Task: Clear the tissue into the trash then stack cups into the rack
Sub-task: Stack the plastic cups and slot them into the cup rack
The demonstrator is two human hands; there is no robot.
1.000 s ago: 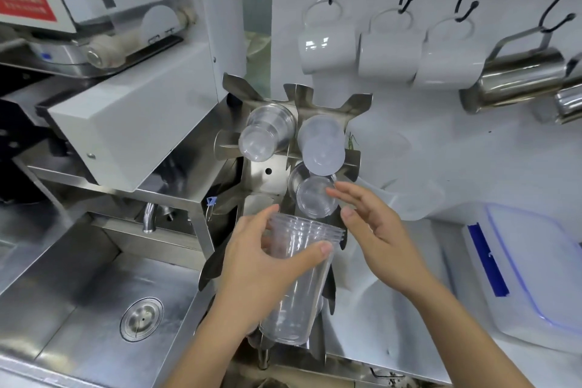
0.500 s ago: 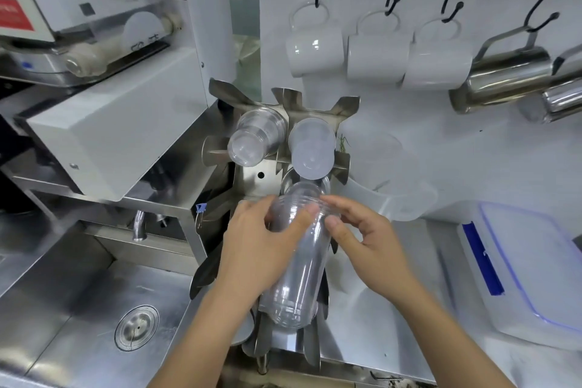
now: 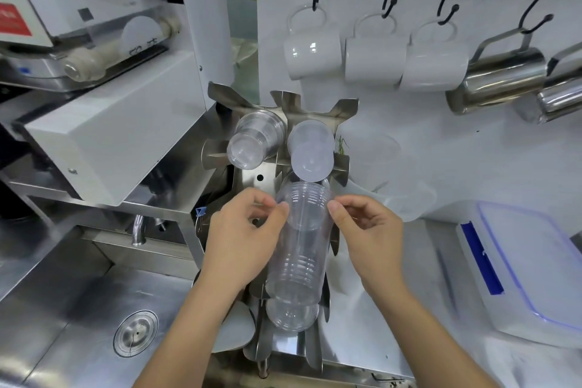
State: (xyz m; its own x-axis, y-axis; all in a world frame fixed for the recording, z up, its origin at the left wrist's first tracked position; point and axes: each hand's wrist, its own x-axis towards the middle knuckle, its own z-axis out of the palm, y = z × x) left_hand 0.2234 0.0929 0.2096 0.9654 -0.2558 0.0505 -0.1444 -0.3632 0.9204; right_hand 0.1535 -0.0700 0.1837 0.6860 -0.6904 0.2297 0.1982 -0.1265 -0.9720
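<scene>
A stack of clear plastic cups (image 3: 300, 249) lies in the middle slot of the steel cup rack (image 3: 315, 110), rim end pointing up toward the wall. My left hand (image 3: 242, 239) pinches the stack's rim from the left with thumb and fingertips. My right hand (image 3: 368, 230) pinches the same rim from the right. Another clear cup stack (image 3: 252, 142) sits in the rack's upper left slot, and a frosted cup stack (image 3: 310, 151) fills the upper right slot. No tissue or trash bin is in view.
A steel sink (image 3: 94, 309) with a round drain (image 3: 135, 332) lies at lower left. A white sealing machine (image 3: 104, 123) overhangs it. White mugs (image 3: 374, 57) and steel pitchers (image 3: 500, 79) hang on hooks above. A lidded plastic container (image 3: 529, 264) sits at right.
The cup stack went from held upright in my left hand to lying pushed into the rack's middle slot. My right hand came onto its rim, and both hands now pinch it.
</scene>
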